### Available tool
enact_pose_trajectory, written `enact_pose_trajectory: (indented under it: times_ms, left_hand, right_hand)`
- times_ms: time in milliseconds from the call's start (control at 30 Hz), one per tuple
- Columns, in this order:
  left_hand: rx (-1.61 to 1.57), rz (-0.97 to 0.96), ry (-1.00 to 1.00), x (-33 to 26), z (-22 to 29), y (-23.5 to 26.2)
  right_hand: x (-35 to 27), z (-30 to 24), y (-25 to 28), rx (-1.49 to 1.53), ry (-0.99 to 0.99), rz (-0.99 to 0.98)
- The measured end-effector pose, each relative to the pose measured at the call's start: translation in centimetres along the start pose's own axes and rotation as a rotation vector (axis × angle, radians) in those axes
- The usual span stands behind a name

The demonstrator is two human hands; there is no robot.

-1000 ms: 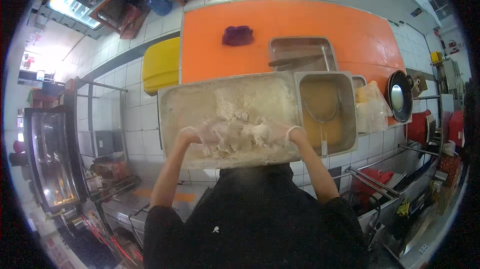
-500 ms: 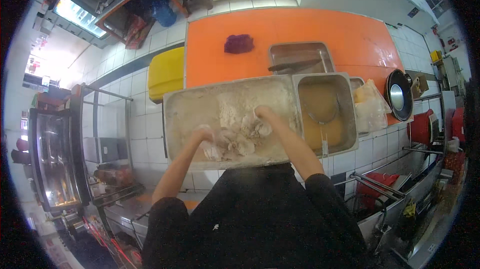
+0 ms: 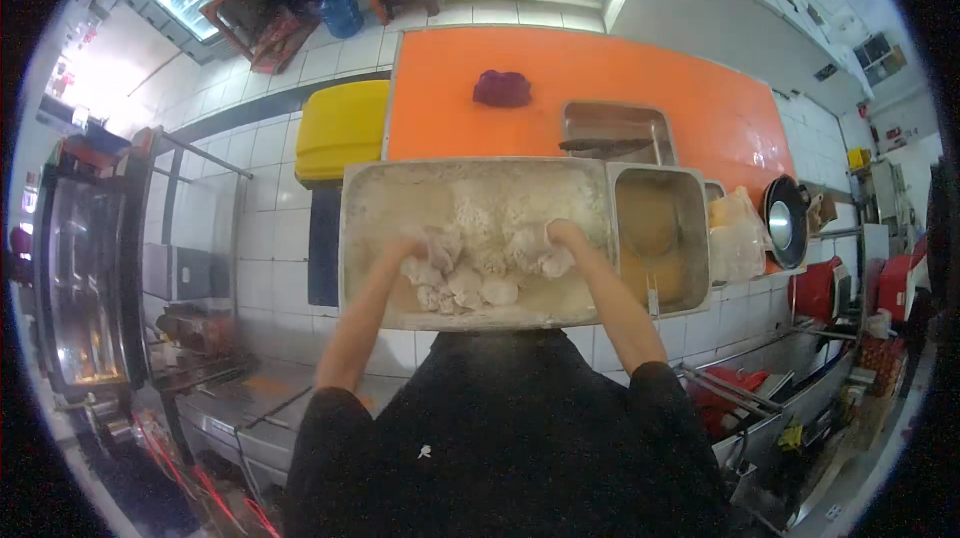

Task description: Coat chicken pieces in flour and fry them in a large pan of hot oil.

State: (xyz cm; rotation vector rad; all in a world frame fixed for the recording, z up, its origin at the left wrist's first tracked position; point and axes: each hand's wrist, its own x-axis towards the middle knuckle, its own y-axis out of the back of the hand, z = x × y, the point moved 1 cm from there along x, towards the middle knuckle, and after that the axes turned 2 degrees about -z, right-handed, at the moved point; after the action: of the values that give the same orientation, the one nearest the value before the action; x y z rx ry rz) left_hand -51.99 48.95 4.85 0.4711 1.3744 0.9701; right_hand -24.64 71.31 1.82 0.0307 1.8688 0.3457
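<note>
The left hand [image 3: 418, 251] and right hand [image 3: 556, 241] are both sinking into floured pieces [image 3: 470, 283], fingers curled around lumps, inside a big metal tray [image 3: 365, 238] of flour. A smaller pan [image 3: 655, 238] of batter is sitting just beside it on the orange worktop [image 3: 620, 73].

My hands work inside the flour tray [image 3: 370, 238], hemmed by its walls. The batter pan [image 3: 690, 188] blocks the right; the orange counter [image 3: 640, 73] beyond lies mostly open.
</note>
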Motion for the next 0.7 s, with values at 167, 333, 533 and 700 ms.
enact_pose_trajectory:
  times_ms: [167,333,533,700]
  left_hand:
    - [0.135,0.025,0.108,7.3,-1.7,3.3]
    - [0.001,0.348,0.123,10.7,1.2,-0.1]
    - [-0.054,0.022,0.21,0.2,11.0,10.6]
    - [-0.1,0.319,0.255,0.4,5.0,4.1]
  right_hand:
    - [-0.3,1.7,1.5,0.252,-0.305,-0.091]
    - [-1.9,-13.9,-3.3,0.334,0.65,0.739]
    - [3.9,-4.9,3.7,-0.517,-0.1,0.296]
    - [-3.8,-18.2,-2.5,-0.555,0.122,0.387]
